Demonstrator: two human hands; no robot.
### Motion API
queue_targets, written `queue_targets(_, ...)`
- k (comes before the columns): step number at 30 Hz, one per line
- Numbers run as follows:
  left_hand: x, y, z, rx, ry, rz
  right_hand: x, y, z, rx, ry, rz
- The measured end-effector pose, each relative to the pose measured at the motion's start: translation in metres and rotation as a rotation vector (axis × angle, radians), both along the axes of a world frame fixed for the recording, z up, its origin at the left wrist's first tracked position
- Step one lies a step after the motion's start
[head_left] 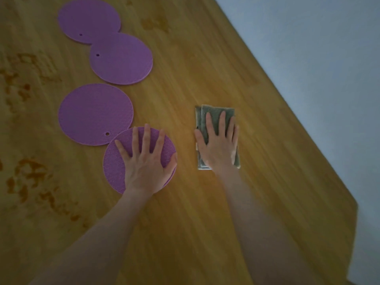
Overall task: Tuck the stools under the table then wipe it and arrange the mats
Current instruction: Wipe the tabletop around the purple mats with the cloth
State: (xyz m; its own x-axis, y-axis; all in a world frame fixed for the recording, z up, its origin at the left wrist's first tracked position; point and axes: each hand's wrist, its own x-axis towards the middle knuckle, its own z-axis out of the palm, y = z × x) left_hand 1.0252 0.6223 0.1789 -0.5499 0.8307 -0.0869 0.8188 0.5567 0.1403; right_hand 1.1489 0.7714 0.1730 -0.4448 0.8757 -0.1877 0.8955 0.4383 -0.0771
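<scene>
Mats, four round purple ones with a fine textured surface, lie in a loose line on the left half of a wooden worktop, running from far to near. The farthest mat meets the second mat at their edges, and each shows a small hole near its rim. The third mat lies a little apart from those two, nearer to you and slightly left. The nearest mat touches the third mat's near right edge. Your left hand lies flat on this nearest mat, fingers straight, spread and released, pressing down without gripping. A second rim shows just under the mat's near right edge, below your thumb. To the right, apart from the mats, a folded grey-green cloth lies on the worktop. Your right hand rests flat on it, fingers extended and pointing away from you, holding nothing in a curl. Both bare forearms reach in from the near edge. Darker orange blotches mark the wood along the left side. Beyond the worktop's right edge is pale grey floor.
</scene>
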Motion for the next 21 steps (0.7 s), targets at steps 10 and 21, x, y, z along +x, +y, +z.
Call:
queue_targets(10,0.001,-0.002,-0.001,0.082,-0.027,-0.02,0.099,-0.031,0.007,0.012,-0.003,-0.215)
queue_targets(21,-0.001,-0.014,-0.003,0.038,-0.07,-0.079,0.15,-0.094,0.011,0.003,-0.008,-0.279)
